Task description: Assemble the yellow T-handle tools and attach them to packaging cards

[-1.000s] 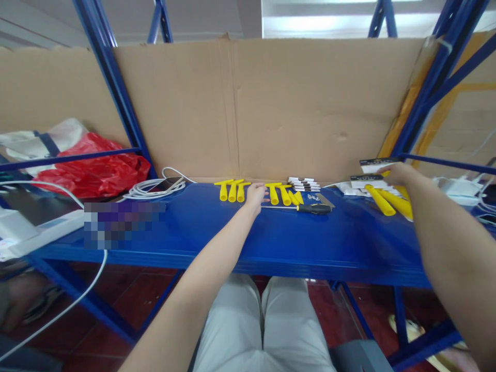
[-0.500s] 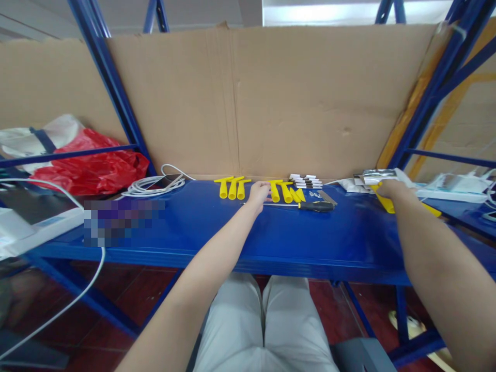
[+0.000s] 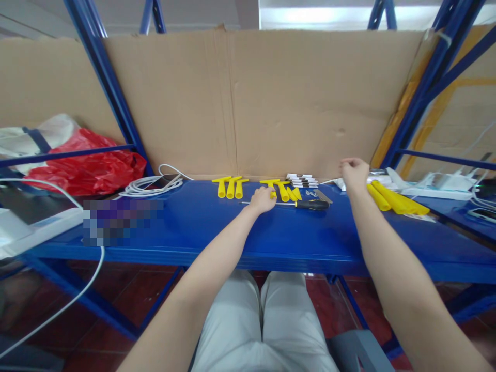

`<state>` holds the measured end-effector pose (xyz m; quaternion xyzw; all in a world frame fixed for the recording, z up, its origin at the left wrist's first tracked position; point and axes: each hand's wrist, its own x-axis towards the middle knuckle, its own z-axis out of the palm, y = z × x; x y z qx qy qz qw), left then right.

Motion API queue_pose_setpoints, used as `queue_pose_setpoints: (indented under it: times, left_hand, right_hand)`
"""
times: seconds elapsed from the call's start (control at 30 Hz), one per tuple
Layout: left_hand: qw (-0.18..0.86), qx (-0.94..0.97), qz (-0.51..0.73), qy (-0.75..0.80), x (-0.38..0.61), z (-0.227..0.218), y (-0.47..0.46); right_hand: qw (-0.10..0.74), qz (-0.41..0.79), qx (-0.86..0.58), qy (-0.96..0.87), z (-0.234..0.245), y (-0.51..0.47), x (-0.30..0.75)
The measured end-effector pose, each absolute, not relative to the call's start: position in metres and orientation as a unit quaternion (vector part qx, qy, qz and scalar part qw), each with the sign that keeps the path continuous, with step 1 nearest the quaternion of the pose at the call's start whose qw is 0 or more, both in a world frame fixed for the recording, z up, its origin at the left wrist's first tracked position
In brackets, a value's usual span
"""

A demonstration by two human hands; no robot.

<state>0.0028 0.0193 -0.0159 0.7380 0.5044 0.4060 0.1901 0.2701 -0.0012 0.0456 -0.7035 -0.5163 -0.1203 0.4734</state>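
My left hand [image 3: 264, 200] is closed around the lower end of a yellow T-shaped piece [image 3: 269, 182] on the blue table. Just right of it stands another yellow T-shaped piece [image 3: 284, 192], with small yellow wedges [image 3: 294, 194] beside it. A screwdriver [image 3: 312, 205] with a black and yellow handle lies in front, its shaft reaching toward my left hand. Above the table on the right, my right hand [image 3: 354, 173] is raised with curled fingers; whatever is in them, if anything, is hidden. Larger yellow tapered pieces [image 3: 395, 199] lie to its right.
Three yellow T-shaped pieces [image 3: 230, 188] stand left of my left hand. Black-and-white striped items [image 3: 301, 180] lie at the back by a small bag [image 3: 311, 193]. White coiled cable [image 3: 149, 187] and a red plastic bag [image 3: 87, 163] are left. Cardboard [image 3: 287, 103] walls the back.
My right hand has left the yellow tapered pieces and moved left and up. My left hand has come slightly nearer, down along the yellow T-shaped piece.
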Motion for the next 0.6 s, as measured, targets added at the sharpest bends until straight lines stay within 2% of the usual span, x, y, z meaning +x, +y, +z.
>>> queue_pose_setpoints:
  times: [0.13, 0.2, 0.37, 0.6]
  left_hand:
    - [0.105, 0.806, 0.192, 0.55, 0.002, -0.015, 0.012]
    - [0.062, 0.815, 0.144, 0.558, 0.001, -0.012, 0.009]
    - [0.023, 0.769, 0.169, 0.616, -0.002, -0.004, 0.008]
    - [0.138, 0.667, 0.266, 0.682, -0.003, -0.001, 0.013]
  right_hand:
    - [0.487, -0.089, -0.675, -0.546, 0.019, 0.005, 0.251]
    - [0.48, -0.095, -0.65, -0.581, 0.013, 0.004, 0.243]
    - [0.439, -0.08, -0.621, -0.645, 0.01, 0.001, 0.23]
    - [0.401, -0.06, -0.624, -0.668, 0.004, 0.0, 0.223]
